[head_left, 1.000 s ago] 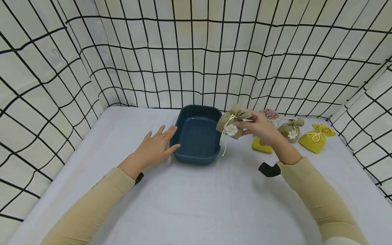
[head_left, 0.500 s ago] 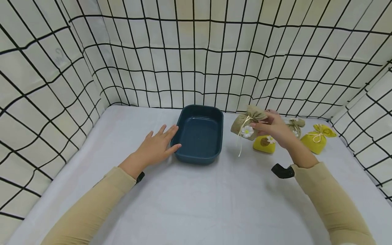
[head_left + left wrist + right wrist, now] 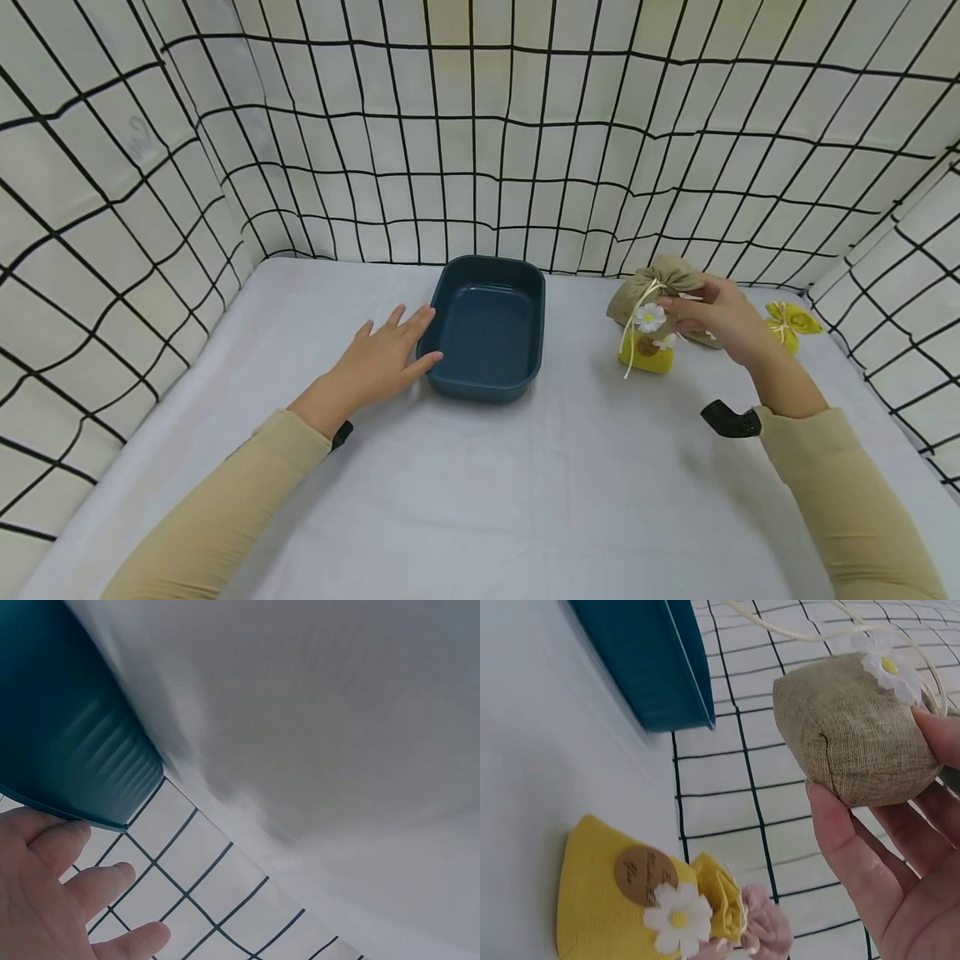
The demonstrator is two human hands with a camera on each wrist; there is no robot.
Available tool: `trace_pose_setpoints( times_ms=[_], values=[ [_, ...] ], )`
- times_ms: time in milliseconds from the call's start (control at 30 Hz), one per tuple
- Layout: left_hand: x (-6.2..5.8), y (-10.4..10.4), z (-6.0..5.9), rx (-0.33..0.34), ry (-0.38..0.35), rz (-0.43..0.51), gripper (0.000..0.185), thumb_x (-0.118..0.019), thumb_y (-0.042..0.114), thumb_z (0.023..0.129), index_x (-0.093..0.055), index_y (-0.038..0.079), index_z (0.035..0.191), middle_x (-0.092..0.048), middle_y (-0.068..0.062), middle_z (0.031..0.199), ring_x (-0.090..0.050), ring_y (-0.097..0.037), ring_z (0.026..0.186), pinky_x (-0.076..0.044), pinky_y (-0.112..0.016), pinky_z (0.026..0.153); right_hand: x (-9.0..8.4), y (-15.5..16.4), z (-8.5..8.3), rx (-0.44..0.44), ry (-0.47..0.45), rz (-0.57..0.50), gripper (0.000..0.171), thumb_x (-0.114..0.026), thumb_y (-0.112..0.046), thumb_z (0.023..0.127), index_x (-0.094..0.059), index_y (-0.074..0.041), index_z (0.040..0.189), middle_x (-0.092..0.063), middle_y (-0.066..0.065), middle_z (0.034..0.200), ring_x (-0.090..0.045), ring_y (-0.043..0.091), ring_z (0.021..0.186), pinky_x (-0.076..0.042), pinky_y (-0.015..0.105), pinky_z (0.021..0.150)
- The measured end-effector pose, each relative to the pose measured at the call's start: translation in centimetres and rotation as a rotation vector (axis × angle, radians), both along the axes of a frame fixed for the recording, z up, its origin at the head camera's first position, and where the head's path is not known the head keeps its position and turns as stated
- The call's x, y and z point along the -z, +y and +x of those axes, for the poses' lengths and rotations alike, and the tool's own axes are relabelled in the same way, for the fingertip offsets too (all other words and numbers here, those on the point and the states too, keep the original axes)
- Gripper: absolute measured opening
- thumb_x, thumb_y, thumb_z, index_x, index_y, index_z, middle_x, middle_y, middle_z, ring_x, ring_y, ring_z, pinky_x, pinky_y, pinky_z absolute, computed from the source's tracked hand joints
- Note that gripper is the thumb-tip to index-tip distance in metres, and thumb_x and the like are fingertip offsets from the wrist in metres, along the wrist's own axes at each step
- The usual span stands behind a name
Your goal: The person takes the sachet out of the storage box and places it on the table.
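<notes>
My right hand (image 3: pixel 727 321) pinches a beige drawstring pouch (image 3: pixel 632 302) with a white daisy and dangling cream cords. In the right wrist view this linen pouch (image 3: pixel 840 727) sits between thumb and fingers, raised above the table. Below it in the head view stands a yellow pouch (image 3: pixel 647 360) with a round brown label and a daisy. My left hand (image 3: pixel 378 367) has its fingers spread, their tips at the left rim of a dark blue rectangular bin (image 3: pixel 480 390). The left wrist view shows the fingertips touching that bin's rim (image 3: pixel 105 823).
A second yellow pouch (image 3: pixel 795 323) lies at the right, partly behind my right hand. The right wrist view shows a pink gathered pouch (image 3: pixel 769 922) behind the nearer yellow one. Black wire grid panels (image 3: pixel 480 175) enclose the white-covered table (image 3: pixel 480 492).
My right hand has carried the beige pouch rightward, away from the bin and over the nearer yellow pouch. The left hand has stayed at the bin's rim.
</notes>
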State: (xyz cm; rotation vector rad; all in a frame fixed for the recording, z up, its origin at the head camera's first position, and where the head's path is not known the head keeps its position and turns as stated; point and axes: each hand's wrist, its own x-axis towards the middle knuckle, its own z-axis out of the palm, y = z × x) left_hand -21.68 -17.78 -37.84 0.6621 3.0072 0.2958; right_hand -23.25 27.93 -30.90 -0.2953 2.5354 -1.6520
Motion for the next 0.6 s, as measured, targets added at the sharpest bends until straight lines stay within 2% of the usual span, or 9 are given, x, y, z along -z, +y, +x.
trace_pose_setpoints(
  times_ms=[67, 167, 267, 367, 467, 600],
  values=[
    [0.0, 0.0, 0.0, 0.001, -0.001, 0.001, 0.078, -0.048, 0.051, 0.107, -0.02, 0.008, 0.165, -0.021, -0.011, 0.169, -0.014, -0.039, 0.155, -0.017, -0.073, 0.114, 0.0, 0.6, 0.0, 0.002, -0.005, 0.019, 0.026, -0.065, -0.012, 0.102, -0.059, -0.011, 0.127, -0.067, -0.017, 0.099, -0.067, 0.003, 0.087, -0.058, 0.022, 0.077],
    [-0.1, 0.0, 0.0, 0.004, 0.005, 0.004, 0.078, -0.048, 0.051, 0.107, -0.02, 0.007, 0.165, -0.021, -0.011, 0.169, -0.015, -0.039, 0.154, -0.017, -0.073, 0.114, 0.1, 1.2, 0.0, -0.002, -0.008, 0.063, 0.038, -0.064, -0.014, 0.102, -0.053, -0.001, 0.136, -0.067, -0.018, 0.098, -0.065, 0.002, 0.087, -0.057, 0.022, 0.077],
    [-0.1, 0.0, 0.1, 0.003, 0.004, 0.007, 0.078, -0.049, 0.051, 0.107, -0.021, 0.008, 0.165, -0.022, -0.011, 0.169, -0.015, -0.039, 0.155, -0.017, -0.073, 0.114, 0.4, 1.9, -0.1, -0.001, -0.028, 0.074, 0.034, -0.064, -0.014, 0.102, -0.055, -0.003, 0.134, -0.067, -0.019, 0.097, -0.062, 0.002, 0.087, -0.055, 0.021, 0.076],
    [0.0, 0.0, 0.1, 0.003, 0.001, 0.006, 0.078, -0.049, 0.051, 0.107, -0.021, 0.008, 0.165, -0.022, -0.011, 0.169, -0.015, -0.039, 0.155, -0.017, -0.072, 0.115, 0.8, 2.6, 0.0, -0.01, -0.031, 0.043, 0.017, -0.064, -0.012, 0.102, -0.063, -0.019, 0.118, -0.068, -0.018, 0.098, -0.063, 0.003, 0.087, -0.055, 0.022, 0.075],
    [0.0, 0.0, 0.0, 0.002, -0.001, 0.0, 0.078, -0.048, 0.051, 0.107, -0.021, 0.008, 0.165, -0.022, -0.011, 0.169, -0.015, -0.039, 0.154, -0.018, -0.072, 0.115, 1.1, 3.5, 0.0, -0.024, -0.004, 0.004, 0.026, -0.062, -0.007, 0.103, -0.066, -0.032, 0.109, -0.068, -0.017, 0.101, -0.064, 0.003, 0.089, -0.057, 0.022, 0.075],
    [-0.2, 0.0, 0.0, 0.003, 0.002, -0.004, 0.077, -0.048, 0.051, 0.107, -0.021, 0.008, 0.165, -0.023, -0.01, 0.169, -0.016, -0.039, 0.154, -0.018, -0.072, 0.114, 1.3, 4.6, 0.2, -0.018, 0.021, -0.024, 0.035, -0.059, -0.004, 0.103, -0.066, -0.039, 0.106, -0.069, -0.018, 0.102, -0.065, 0.002, 0.09, -0.058, 0.021, 0.073]
  ],
)
